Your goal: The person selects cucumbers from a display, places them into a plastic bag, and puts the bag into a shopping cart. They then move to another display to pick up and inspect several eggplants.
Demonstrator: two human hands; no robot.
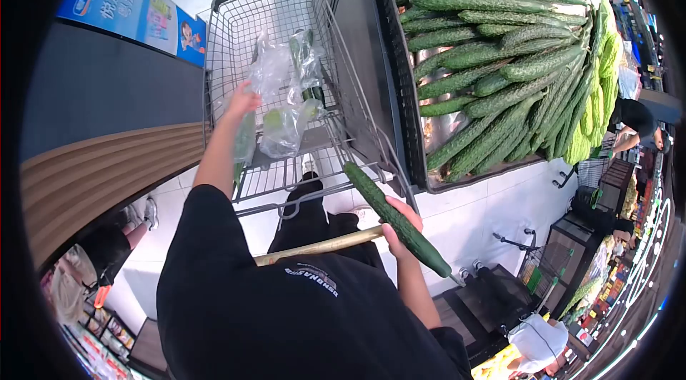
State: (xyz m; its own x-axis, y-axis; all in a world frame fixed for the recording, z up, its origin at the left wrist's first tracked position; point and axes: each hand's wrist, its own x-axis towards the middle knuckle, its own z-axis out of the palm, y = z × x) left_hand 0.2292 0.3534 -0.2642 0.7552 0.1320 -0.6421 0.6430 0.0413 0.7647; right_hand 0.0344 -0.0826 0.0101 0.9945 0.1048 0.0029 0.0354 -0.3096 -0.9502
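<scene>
My right hand [404,226] is closed around a long green cucumber [389,212], held at a slant beside the cart's near end. A tan bar [321,244], apparently the cart handle, ends by that hand. My left hand [244,101] reaches over the left side of a wire shopping cart [286,5], its fingers closed on a clear plastic bag [270,69]. In the cart, another clear bag [307,58] holds dark green produce, and a nearer bag [282,130] has something pale green inside. Part of the left fingers is hidden by plastic.
A black-rimmed display bin [421,165] heaped with cucumbers [493,44] stands right of the cart, with light green ridged vegetables [600,87] at its far side. A wood-slatted counter [114,165] with a blue sign [136,8] borders the left. Other shoppers stand around.
</scene>
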